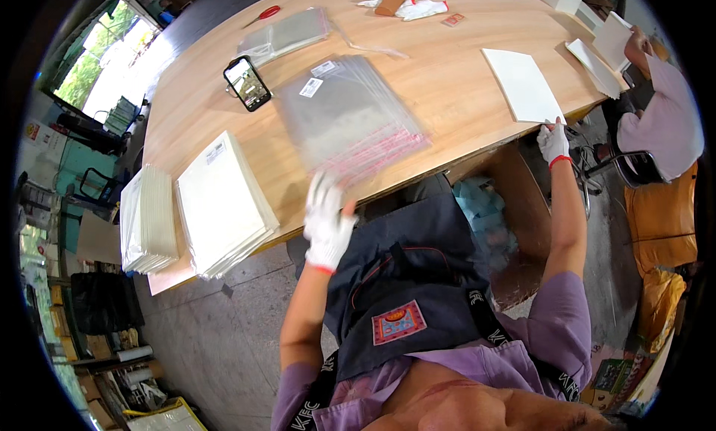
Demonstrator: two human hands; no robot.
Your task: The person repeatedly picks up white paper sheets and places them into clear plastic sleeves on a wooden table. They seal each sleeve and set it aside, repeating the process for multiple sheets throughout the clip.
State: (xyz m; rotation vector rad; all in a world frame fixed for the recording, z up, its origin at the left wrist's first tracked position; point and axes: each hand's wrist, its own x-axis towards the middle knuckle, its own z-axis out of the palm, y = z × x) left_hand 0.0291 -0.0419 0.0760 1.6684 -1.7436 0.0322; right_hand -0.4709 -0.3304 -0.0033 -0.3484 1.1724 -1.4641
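Observation:
My left hand (328, 220), in a white glove with a red cuff, is open by the table's front edge, fingers stretched toward a stack of transparent plastic bags (347, 106). The bags fan out slightly, have pinkish-red lower edges and carry two white labels. Whether the slightly blurred fingertips touch them, I cannot tell. At the right, my gloved right hand (553, 144) pinches the near corner of a white sheet stack (523, 84) lying at the table edge. To the left lie a bagged, labelled white stack (224, 207) and a second wrapped pile (149, 222).
A phone (247, 83) stands propped on the wooden table (447, 50). Behind it are more plastic bags (287, 35), red-handled scissors (262, 15) and gloves (421, 9). A cardboard box (526, 207) stands below the edge. Another person's arm (647, 58) holds white sheets at right.

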